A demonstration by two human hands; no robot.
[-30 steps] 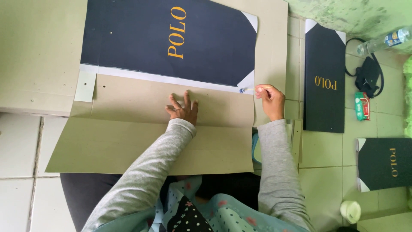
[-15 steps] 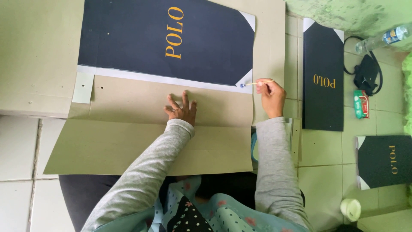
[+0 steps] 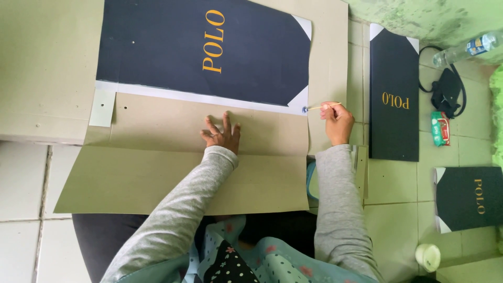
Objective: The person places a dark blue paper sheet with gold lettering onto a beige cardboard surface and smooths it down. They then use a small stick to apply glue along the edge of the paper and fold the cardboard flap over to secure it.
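Observation:
My left hand (image 3: 222, 135) lies flat with fingers spread on a large brown cardboard sheet (image 3: 157, 157), pressing it down. My right hand (image 3: 337, 119) pinches a thin wooden stick (image 3: 319, 107) whose tip reaches a small round metal stud (image 3: 304, 109) at the cardboard's right corner. Beyond the cardboard lies a big dark navy sheet (image 3: 173, 47) with gold lettering and white corners, resting on more brown board.
On the tiled floor to the right lie a tall navy sheet (image 3: 394, 94) and another navy sheet (image 3: 469, 198). A plastic bottle (image 3: 466, 48), a black pouch with strap (image 3: 448, 90), a small green packet (image 3: 439, 128) and a white tape roll (image 3: 428, 257) lie nearby.
My right hand has shifted slightly right, holding the stick out so its tip points at the stud. My left hand stays pressed on the cardboard.

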